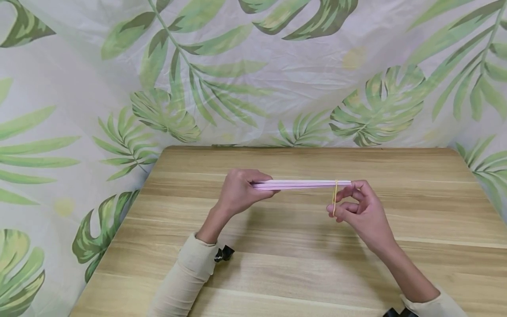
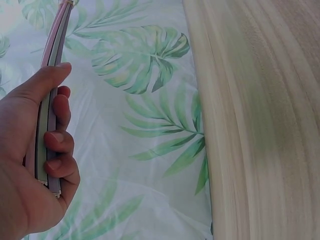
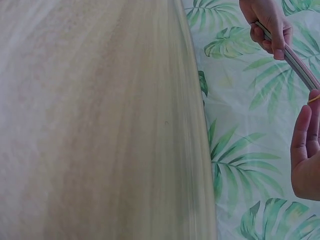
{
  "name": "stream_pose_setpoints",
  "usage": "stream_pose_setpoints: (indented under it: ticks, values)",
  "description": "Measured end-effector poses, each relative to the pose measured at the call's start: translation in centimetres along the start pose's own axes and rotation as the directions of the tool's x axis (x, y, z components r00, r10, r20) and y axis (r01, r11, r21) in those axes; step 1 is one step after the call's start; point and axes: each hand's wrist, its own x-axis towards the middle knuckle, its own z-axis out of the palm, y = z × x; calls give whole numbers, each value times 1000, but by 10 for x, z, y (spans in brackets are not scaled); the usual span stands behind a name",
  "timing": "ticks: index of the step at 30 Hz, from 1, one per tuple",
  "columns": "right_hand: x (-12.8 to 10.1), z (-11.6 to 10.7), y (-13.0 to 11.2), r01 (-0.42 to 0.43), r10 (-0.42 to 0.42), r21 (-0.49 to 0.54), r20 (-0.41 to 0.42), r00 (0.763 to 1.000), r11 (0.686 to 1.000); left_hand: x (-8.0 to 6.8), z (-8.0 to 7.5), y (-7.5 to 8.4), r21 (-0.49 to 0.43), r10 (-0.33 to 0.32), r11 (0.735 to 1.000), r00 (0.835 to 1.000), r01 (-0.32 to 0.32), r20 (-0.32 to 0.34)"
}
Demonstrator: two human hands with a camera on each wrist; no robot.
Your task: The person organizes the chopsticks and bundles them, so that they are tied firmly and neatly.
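Observation:
In the head view a bundle of long, thin pastel strips (image 1: 303,184) is held level above the table. My left hand (image 1: 239,191) grips its left end. From the left wrist view, the fingers (image 2: 61,142) curl round the bundle (image 2: 50,107), whose strips look pink, green and purplish. A yellow rubber band (image 1: 335,198) loops over the bundle's right end and is stretched downward. My right hand (image 1: 364,211) holds the band's lower part at the thumb and fingertips, its upper fingers beside the bundle's tip. The right wrist view cuts off part of this hand.
Beneath both hands lies a wood-grain table (image 1: 277,273). Behind it hangs a pale cloth with green leaf prints (image 1: 301,88). Black devices sit at the left cuff (image 1: 225,253) and the right cuff (image 1: 400,312).

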Motion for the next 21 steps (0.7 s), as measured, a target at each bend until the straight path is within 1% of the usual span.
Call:
stream_pose_setpoints:
  ticks: [3, 6, 12, 15, 21]
  values:
    - [0, 0, 1, -2, 2, 15, 4, 1000, 1000, 1, 0, 0, 26, -18, 1000, 1000, 18, -12]
    - [0, 1, 3, 2, -2, 10, 8, 1000, 1000, 1, -1, 0, 44, -57, 997, 998, 58, -19]
    - [0, 2, 5, 10, -9, -27, 56, 998, 1000, 2, -2, 0, 75, -136, 988, 991, 135, -2]
    - [-1, 3, 6, 4, 0, -55, 69, 998, 998, 2, -2, 0, 89, -175, 981, 985, 174, 7]
    - [-3, 6, 4, -1, 10, -105, 86, 996, 995, 1, -4, 0, 103, -257, 962, 966, 253, 18]
